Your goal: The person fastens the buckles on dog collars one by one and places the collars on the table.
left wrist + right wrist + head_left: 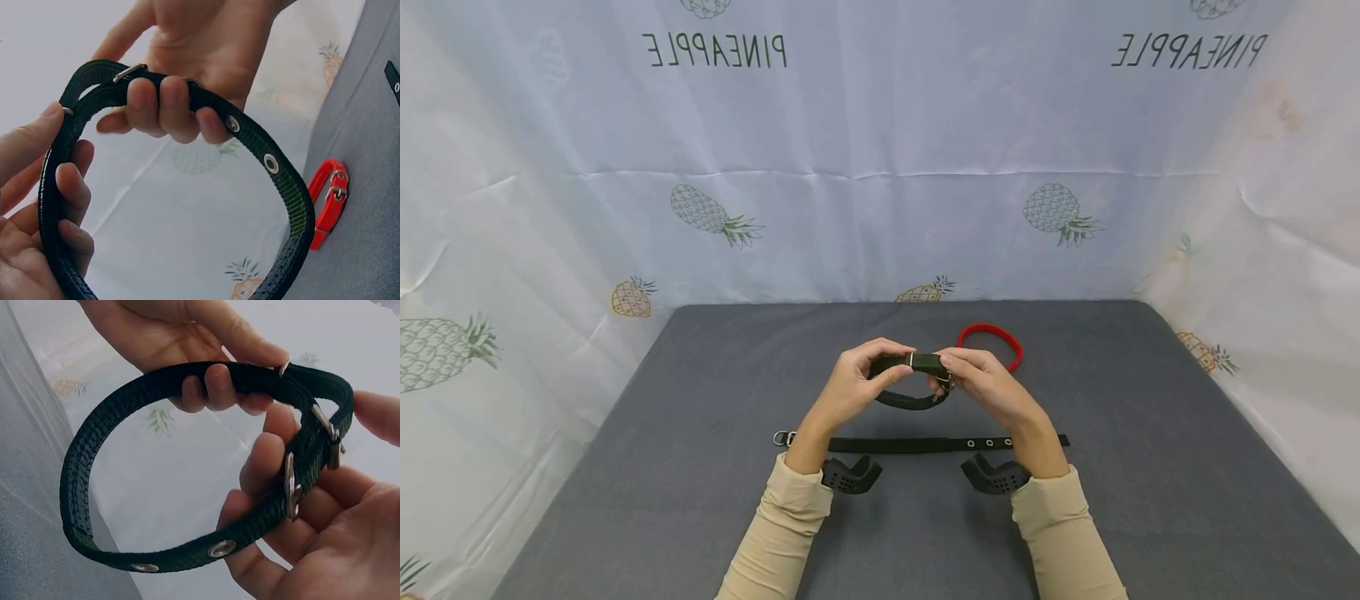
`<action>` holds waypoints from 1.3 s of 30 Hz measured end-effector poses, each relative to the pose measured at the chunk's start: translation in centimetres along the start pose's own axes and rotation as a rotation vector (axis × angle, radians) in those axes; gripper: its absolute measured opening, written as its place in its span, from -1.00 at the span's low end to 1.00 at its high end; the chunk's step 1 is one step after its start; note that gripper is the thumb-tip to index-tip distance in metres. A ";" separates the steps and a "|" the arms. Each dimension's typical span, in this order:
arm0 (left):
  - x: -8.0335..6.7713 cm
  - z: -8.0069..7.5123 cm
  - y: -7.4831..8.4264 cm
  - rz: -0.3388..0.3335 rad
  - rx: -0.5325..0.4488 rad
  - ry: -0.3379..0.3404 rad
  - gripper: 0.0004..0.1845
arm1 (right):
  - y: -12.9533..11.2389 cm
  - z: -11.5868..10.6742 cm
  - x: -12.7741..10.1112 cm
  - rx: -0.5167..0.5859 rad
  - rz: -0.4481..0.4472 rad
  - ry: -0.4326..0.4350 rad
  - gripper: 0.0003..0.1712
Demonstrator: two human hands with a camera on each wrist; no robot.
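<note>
From my head, I see my left hand [871, 371] and right hand [988, 383] raised together over the grey table [1165, 433], holding a dark collar [906, 402] between them, bent into a loop. A black strap [895, 446] lies stretched out nearer me, and a red collar [987, 328] lies beyond my right hand, so dropping my forearms could brush the strap out of line.

From my left wrist, my left fingers curl round the band while the thumb presses by the small metal keeper [67, 110]. My right fingers wrap the band beside the buckle [130, 73]. Between keeper and buckle the webbing bows outward in a second, smaller loop; I judge that slack could spring back if my left thumb eased off. An eyelet [270, 164] sits bare, further round.

From my right wrist, both grips look snug on the band, with a metal ring [289, 481] by my right fingertips. That ring could get in the way of my fingers near the buckle, and uneven pulling might twist the band. I cannot tell whether the buckle's pin sits in a hole, so tugging hard could loosen it.
</note>
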State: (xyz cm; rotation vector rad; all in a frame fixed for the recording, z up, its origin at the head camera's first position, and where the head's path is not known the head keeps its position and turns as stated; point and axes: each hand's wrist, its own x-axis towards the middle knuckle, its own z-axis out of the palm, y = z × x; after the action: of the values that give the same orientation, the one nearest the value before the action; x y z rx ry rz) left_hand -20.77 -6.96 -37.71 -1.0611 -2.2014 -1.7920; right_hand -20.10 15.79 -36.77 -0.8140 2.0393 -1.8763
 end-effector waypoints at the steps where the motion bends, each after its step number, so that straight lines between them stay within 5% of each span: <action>1: 0.0 0.0 0.0 -0.003 0.000 0.001 -0.72 | 0.1 0.0 0.0 0.007 0.004 -0.005 -0.73; 29: 0.0 0.1 0.1 0.016 0.037 -0.008 -0.76 | 0.4 1.6 0.7 -0.009 -0.125 0.144 -0.77; 39: 0.0 -0.2 0.3 -0.002 -0.028 0.050 -0.77 | 0.5 0.8 0.6 0.040 -0.032 0.095 -0.64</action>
State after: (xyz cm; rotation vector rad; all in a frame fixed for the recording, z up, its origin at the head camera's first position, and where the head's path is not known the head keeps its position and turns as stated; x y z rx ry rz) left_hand -20.66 -7.09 -37.38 -1.0081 -2.1556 -1.8355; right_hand -20.22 14.82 -37.22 -0.7652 2.0478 -2.0030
